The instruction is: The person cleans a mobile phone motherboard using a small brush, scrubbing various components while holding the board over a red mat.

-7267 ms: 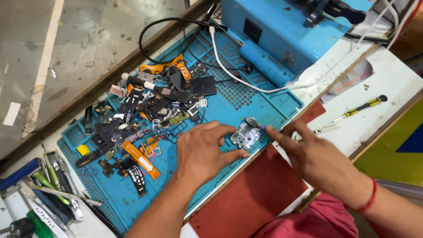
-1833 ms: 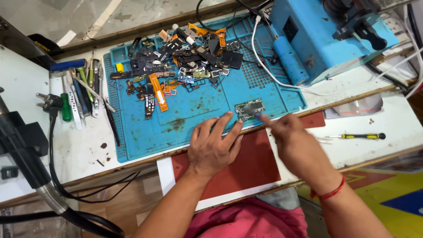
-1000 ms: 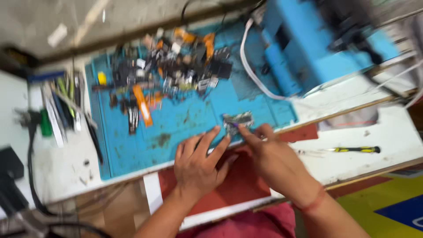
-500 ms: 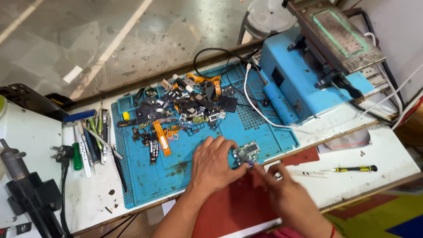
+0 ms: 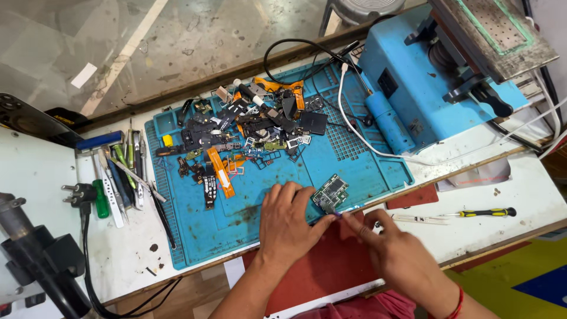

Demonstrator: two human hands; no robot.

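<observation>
On blue mat [image 5: 354, 159], near front edge: small circuit board [image 5: 331, 192], pinned flat under left hand [image 5: 286, 221] fingers for steadiness. Right hand [image 5: 397, 255] pinched around thin tool, tip at board edge.

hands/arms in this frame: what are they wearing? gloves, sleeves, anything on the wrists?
Both hands are bare: no gloves on the left hand or right hand, and no rings or watch that I can make out. Both forearms are uncovered, no sleeves in view. The right wrist carries a thin red thread band.
</observation>
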